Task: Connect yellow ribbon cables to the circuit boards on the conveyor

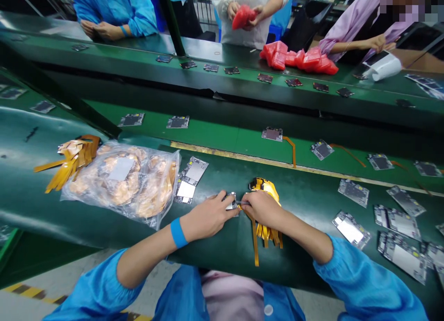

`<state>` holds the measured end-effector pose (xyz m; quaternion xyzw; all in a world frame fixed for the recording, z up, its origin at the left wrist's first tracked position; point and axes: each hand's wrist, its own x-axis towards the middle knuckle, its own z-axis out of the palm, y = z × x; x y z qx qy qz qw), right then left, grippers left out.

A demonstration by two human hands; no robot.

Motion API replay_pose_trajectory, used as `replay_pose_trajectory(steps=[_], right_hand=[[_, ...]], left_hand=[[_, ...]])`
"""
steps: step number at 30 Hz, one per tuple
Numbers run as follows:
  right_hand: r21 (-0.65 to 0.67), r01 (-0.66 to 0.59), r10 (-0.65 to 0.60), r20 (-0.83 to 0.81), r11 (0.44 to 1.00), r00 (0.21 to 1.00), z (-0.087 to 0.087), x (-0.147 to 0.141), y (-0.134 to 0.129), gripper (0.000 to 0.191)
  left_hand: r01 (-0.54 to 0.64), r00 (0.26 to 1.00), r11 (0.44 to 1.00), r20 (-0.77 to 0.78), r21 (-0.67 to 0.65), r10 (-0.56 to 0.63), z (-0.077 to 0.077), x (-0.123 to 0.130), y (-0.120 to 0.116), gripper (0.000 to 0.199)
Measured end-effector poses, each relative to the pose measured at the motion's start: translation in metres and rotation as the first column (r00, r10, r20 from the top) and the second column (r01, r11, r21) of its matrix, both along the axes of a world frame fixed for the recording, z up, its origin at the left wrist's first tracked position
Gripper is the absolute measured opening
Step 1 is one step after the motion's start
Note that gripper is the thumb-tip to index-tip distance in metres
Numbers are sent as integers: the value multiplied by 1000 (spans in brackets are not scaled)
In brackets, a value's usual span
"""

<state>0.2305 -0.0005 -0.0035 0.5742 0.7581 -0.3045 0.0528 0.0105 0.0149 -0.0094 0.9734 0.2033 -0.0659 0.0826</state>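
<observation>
On the dark green bench, my left hand point(212, 215) presses its fingertips on a small circuit board point(231, 201), fingers spread. My right hand point(262, 209) is pinched at the board's right edge; what lies between its fingertips is too small to make out. Beneath and beside my right hand is a bundle of orange flex cables point(265, 231), partly hidden by the hand. One long cable strip point(255, 247) points toward the bench's front edge. To the left of my left hand lie two more boards point(196, 169), partly overlapping.
A clear plastic bag point(121, 177) of orange cables lies at left beside a loose cable bundle point(74, 159). Boards point(402, 261) are spread at right. Behind runs a green conveyor point(225, 136) carrying boards, some with cables. Across it people handle red wrapped packages point(298, 57).
</observation>
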Motion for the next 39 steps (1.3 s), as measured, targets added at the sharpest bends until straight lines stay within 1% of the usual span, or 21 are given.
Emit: replay_pose_trajectory(steps=[2,5,6,11,13,15,18,21,23,24,26,28,29,31,33,35,39], right_hand=[[31,-26,25,13,999,1000,5,0,-2,22],[63,-70,69,28,996,997,12,-2,-5,35],[68,-86,84,33,994,996,14,-3,-5,37],[61,-108,106,30,992,994,11,-10,-4,24],[44,-115,112,56,992,992,8,-10,-2,21],[44,-139,135,92,989,987,6,-10,-1,20],[85,-187,175,134,979,975,2,-9,-2,21],[130,-205,188,134,970,973,2,-10,-7,23],[162,-166,153,91,973,984,4,-6,-12,23],[177,-126,119,48,976,992,5,-2,-16,22],[201,3,8,-55,980,998,6,12,-23,20],[207,157,-131,-134,966,982,4,31,-29,22],[210,227,-199,-146,951,969,2,42,-31,21],[221,307,-276,-160,926,948,-2,61,-34,20],[232,337,-301,-177,913,937,-5,74,-36,19],[227,339,-301,-188,913,935,-7,78,-37,17],[198,285,-245,-203,938,948,-5,64,-37,19]], left_hand=[[-4,1000,1000,2,-6,4,0,0,0,46],[-5,1000,1000,0,-14,5,0,0,1,44],[-3,1000,1000,-4,-15,3,0,0,1,43],[-7,1000,1000,-5,-25,7,0,0,1,42],[-8,1000,999,-5,-34,8,1,0,1,43],[-8,1000,999,-8,-38,7,2,1,2,43],[0,1000,1000,-19,-29,-1,4,1,2,42],[10,1000,1000,-25,8,-10,5,-1,1,48],[-16,1000,999,-17,52,17,5,-3,-1,56],[-41,999,996,-15,75,43,5,-4,-1,59],[-86,996,990,-25,109,89,5,-5,-1,63],[-101,994,988,-41,120,106,5,-6,1,62],[-98,994,988,-44,119,104,6,-7,2,61],[-83,995,991,-40,108,88,7,-7,5,60],[-60,998,994,-27,89,63,9,-8,8,60],[-25,1000,998,-11,59,26,14,-10,11,60],[25,999,1000,45,-3,-25,32,-15,24,60]])
